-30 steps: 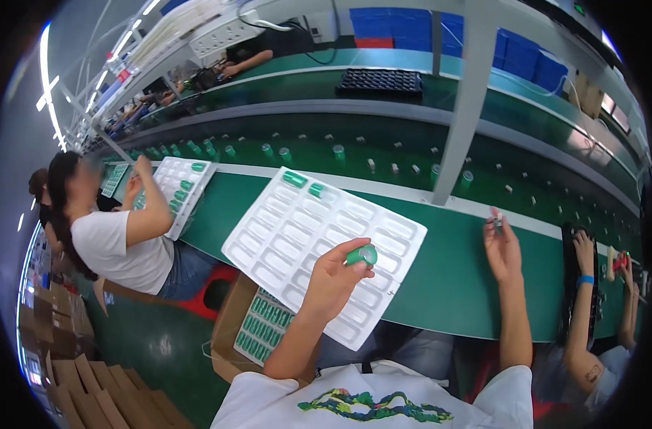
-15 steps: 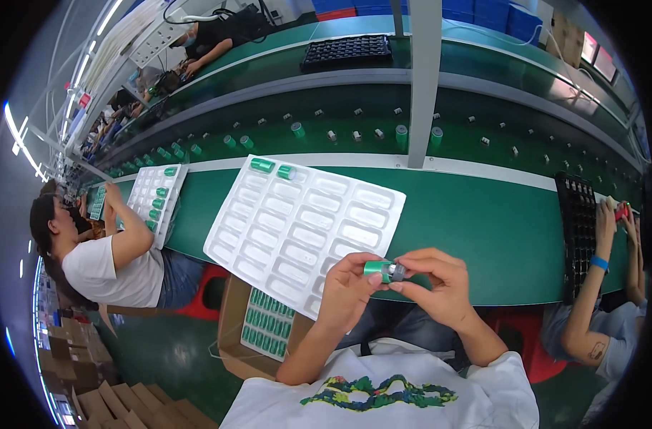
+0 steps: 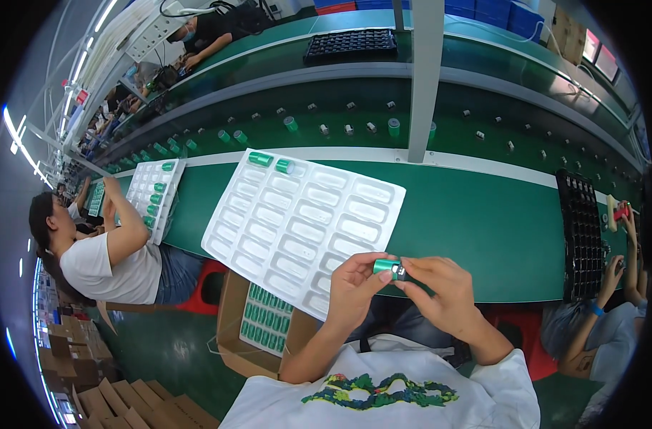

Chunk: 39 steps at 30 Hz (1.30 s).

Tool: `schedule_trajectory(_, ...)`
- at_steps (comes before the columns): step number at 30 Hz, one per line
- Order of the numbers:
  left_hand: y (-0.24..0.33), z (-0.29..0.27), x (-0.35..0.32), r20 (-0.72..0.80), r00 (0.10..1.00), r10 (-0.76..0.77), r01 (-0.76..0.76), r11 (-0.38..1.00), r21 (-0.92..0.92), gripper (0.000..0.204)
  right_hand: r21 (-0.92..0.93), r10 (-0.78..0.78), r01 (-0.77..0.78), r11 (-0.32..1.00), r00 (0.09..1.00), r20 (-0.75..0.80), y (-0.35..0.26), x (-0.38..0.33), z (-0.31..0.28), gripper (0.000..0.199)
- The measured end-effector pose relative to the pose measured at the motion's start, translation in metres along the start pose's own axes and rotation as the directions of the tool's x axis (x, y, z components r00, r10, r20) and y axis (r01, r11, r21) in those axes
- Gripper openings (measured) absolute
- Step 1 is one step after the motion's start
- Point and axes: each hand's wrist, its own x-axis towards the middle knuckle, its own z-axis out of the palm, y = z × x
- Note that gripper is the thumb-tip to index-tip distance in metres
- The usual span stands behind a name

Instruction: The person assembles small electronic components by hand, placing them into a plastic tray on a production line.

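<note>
Just past the table's near edge, my left hand [image 3: 352, 287] pinches a shiny green cylinder [image 3: 385, 265] between thumb and fingers. My right hand [image 3: 442, 287] has its thumb and fingertips closed on the small grey-and-white end piece [image 3: 399, 272] at the cylinder's right end. Whether that piece is fully seated is too small to tell. Left of my hands lies a white moulded tray [image 3: 274, 230] with rows of oblong pockets. Two green cylinders sit in its far left pockets, one lying lengthwise [image 3: 260, 159] and one showing its grey end [image 3: 284, 166].
A conveyor belt [image 3: 269, 132] beyond the table carries green cylinders and small white parts. An upright post [image 3: 425, 86] stands at its edge. Below the tray, a cardboard box [image 3: 229, 336] holds filled trays. Co-workers sit left and right; a black tray [image 3: 580, 236] stands at right.
Both my hands have shifted slightly right with the cylinder, and its end piece shows less. Belt parts have travelled left. The right-hand co-worker's banded arm has dropped lower.
</note>
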Motion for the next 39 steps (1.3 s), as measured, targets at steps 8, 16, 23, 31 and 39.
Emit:
schedule_trajectory(8, -0.007, 0.003, 0.003, -0.024, 0.989, -0.143, 0.143, 0.99, 0.004, 0.046, -0.011, 0.078, -0.079, 0.997, 0.995, -0.065, 0.003, -0.004, 0.018, 0.043)
schedule_trajectory(16, -0.022, -0.023, 0.02, 0.067, 0.968, -0.243, 0.234, 0.965, 0.12, 0.031, -0.176, -0.209, 0.208, 0.962, 0.978, 0.01, 0.011, 0.004, 0.029, 0.05)
schedule_trajectory(23, -0.01, -0.014, 0.028, 0.17, 0.977, -0.131, 0.069, 0.943, 0.325, 0.026, -0.137, -0.258, 0.24, 0.961, 0.958, -0.129, 0.033, 0.01, 0.044, 0.043)
schedule_trajectory(31, 0.054, -0.014, 0.053, 0.117, 0.982, -0.146, -0.01, 0.584, 0.812, 0.053, -0.333, -0.415, 0.287, 0.898, 0.802, -0.429, 0.118, 0.083, -0.004, 0.029)
schedule_trajectory(39, 0.098, -0.149, 0.196, 0.089, 0.765, 0.638, 0.027, -0.169, 0.985, 0.053, -0.255, 0.113, -0.21, 0.944, 0.93, -0.349, 0.261, 0.144, -0.033, 0.055)
